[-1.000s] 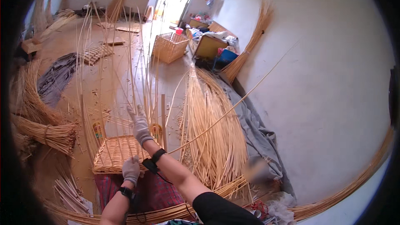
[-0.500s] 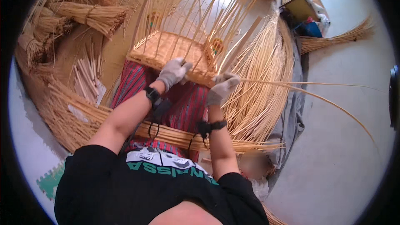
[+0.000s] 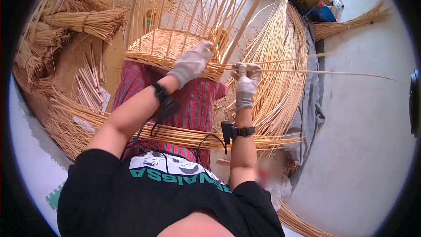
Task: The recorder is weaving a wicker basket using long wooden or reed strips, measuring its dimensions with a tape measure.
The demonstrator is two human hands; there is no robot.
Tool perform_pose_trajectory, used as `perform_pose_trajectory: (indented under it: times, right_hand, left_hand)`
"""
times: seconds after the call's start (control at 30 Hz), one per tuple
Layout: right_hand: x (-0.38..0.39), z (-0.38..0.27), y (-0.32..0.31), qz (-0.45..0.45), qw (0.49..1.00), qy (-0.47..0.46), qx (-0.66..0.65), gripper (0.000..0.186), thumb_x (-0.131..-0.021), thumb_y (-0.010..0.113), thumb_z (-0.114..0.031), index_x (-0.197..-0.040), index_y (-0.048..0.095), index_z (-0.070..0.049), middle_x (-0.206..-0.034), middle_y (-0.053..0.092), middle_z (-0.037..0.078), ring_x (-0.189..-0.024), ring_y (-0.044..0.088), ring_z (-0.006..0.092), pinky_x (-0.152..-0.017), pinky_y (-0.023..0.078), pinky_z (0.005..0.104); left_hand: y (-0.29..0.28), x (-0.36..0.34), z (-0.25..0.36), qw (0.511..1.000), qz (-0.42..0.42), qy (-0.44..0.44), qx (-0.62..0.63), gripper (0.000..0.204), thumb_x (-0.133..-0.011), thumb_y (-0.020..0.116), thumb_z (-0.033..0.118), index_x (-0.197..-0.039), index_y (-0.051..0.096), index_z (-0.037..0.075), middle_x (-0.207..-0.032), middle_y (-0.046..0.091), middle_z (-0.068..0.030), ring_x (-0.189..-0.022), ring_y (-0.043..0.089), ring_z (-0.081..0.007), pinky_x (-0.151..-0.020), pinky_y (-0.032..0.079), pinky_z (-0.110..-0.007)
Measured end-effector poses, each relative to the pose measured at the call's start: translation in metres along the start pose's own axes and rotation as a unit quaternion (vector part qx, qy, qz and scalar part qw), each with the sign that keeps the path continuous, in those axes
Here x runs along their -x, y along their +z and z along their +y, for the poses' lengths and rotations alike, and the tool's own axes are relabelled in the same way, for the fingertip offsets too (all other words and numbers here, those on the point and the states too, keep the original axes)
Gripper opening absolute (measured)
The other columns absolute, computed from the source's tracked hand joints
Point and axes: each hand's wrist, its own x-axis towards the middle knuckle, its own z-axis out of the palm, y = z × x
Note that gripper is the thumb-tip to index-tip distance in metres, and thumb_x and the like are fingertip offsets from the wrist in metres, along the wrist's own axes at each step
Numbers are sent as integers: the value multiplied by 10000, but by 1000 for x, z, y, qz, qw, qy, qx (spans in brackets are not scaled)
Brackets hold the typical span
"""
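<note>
A half-woven wicker basket (image 3: 169, 43) rests on my lap, its upright rods rising from the woven base and low front wall. My left hand (image 3: 191, 62), in a pale work glove, lies across the front wall near the right corner. Its fingers are bent together by the foot of the uprights, and whatever they grip is hidden. Just off that corner, my gloved right hand (image 3: 247, 81) is closed on two thin wicker rods (image 3: 280, 71), which run from the basket's edge out to the right.
A large fan of loose wicker rods (image 3: 280, 39) spreads on the right over grey cloth. Tied bundles (image 3: 87, 19) lie at the far left, with short cut sticks (image 3: 89, 83) nearer. A rod bundle (image 3: 184, 136) crosses my lap. Far right stands a blue container (image 3: 324, 14).
My right hand has moved right and up, away from the basket's corner, swinging the rods upward. My left hand has shifted right along the front wall toward that corner.
</note>
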Motion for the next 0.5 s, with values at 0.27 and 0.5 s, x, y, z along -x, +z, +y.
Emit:
perform_pose_trajectory:
  times: [0.27, 0.5]
  right_hand:
    - [-101, -32, 80, -45, 742, -282, 606, 688, -871, 692, -11, -1487, 466, -219, -1356, 576, 195, -1222, 585, 285, -810, 590, 321]
    - [-137, -15, -16, -49, 771, 39, 633, 365, -804, 828, -274, -1024, 676, -26, -942, 729, 119, -864, 681, 177, -791, 537, 316]
  left_hand:
    - [39, -34, 6, 941, -209, -264, -35, 500, -1010, 508, 446, -1134, 634, -22, -724, 703, -174, -572, 715, -261, -529, 580, -377]
    - [48, -25, 2, 945, -185, -267, -24, 478, -995, 525, 457, -1088, 673, 12, -681, 705, -147, -601, 711, -236, -590, 570, -374]
